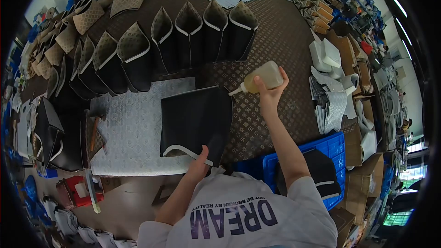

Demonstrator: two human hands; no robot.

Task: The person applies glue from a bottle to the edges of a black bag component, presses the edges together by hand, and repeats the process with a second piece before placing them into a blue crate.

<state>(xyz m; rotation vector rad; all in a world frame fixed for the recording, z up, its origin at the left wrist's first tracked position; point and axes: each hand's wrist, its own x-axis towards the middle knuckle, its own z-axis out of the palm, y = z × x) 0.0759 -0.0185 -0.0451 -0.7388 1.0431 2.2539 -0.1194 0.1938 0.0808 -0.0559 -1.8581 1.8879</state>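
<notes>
Nearest, left hand (198,166) flat on the near edge of a black folded panel (196,121), thumb up, fingers pressing beside its pale trim strip (186,152); not gripping, only pinning. Looks thin, light and floppy, likely leather or coated cloth, so probably best held down flat or pinched at the stiffer trimmed edge rather than lifted by a corner. Lying on a pale grey work mat (133,128), overhanging the mat's right side onto the dark patterned table (285,41).

Further out, right hand (271,89) wrapped around a squeeze bottle (262,77) of yellowish liquid, tipped sideways with the nozzle (235,91) at the panel's far right corner. Soft-walled and light by the look of it, possibly slick if wet; surest grip around the belly, as held.

Left on the mat, a hammer (94,131), well apart from the panel. Bare mat to the left of the panel, bare table to the right, a blue crate (333,144) near the right elbow.

Farthest, a curved row of standing folded pieces (193,32) close behind the mat, easy to knock with a forward reach; cartons and white parts (326,55) at the right edge
</notes>
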